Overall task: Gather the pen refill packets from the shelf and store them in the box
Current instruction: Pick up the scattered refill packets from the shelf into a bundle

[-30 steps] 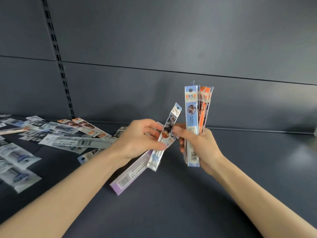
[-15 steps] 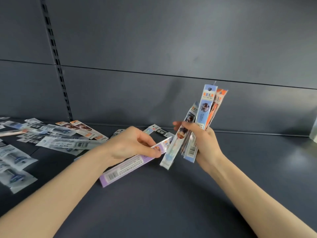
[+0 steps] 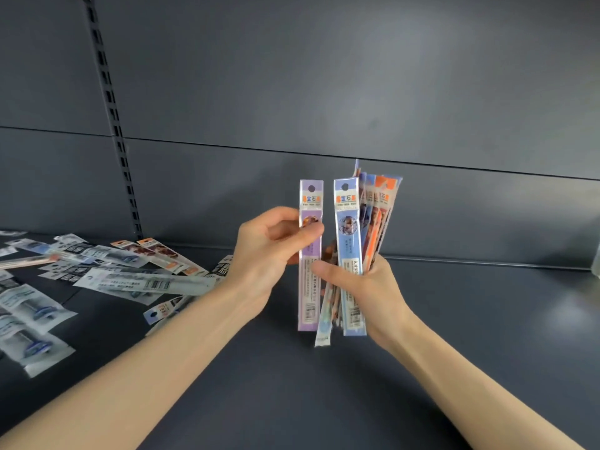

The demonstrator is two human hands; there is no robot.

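Head view: I see my left hand [image 3: 269, 254] pinching a long purple plastic refill packet [image 3: 310, 287] upright. It is just beside the fanned bundle of blue and orange refill packets [image 3: 349, 222] gripped in my right hand [image 3: 367, 287]. Farther left, loose white and orange packets [image 3: 143, 280] lie scattered on the dark grey metal shelf [image 3: 454, 319], before its grey back panel [image 3: 324, 92].

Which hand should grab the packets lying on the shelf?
Probably the left hand: loose packets lie on its side; it holds one purple packet, while the right hand grips the bundle.
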